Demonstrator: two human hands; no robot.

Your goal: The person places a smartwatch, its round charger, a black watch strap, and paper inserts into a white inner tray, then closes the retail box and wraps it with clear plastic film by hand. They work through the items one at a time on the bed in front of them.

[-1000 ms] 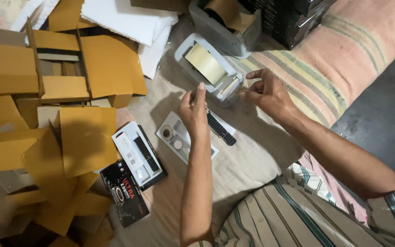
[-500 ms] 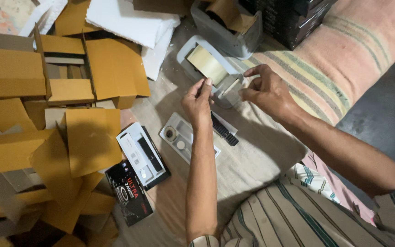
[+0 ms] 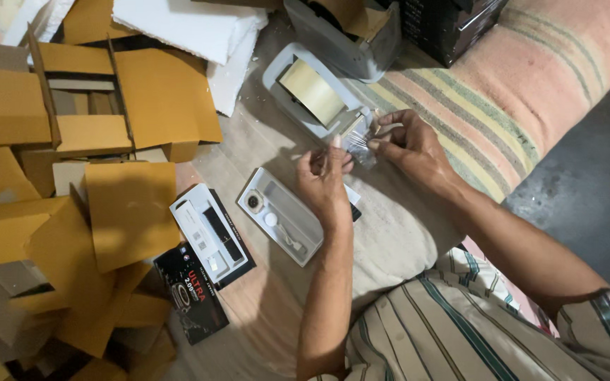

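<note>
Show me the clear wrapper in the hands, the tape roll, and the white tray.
clear wrapper (image 3: pixel 356 143), head view, its crinkled middle.
tape roll (image 3: pixel 312 92), head view, tan outer face.
white tray (image 3: pixel 298 219), head view, inner floor.

1. We had one view only, from a camera worn on the head, so no part of the scene was shared with a second view.
2. It looked steeply down, close above the grey tape dispenser (image 3: pixel 310 95), which lay just above the middle of the frame.
3. Our left hand (image 3: pixel 324 182) and right hand (image 3: pixel 409 147) came in from the lower edge and met just below that dispenser.
4. Left of the dispenser the view took in loose cardboard pieces (image 3: pixel 128 212); right of it, a striped cloth (image 3: pixel 531 92).
</note>
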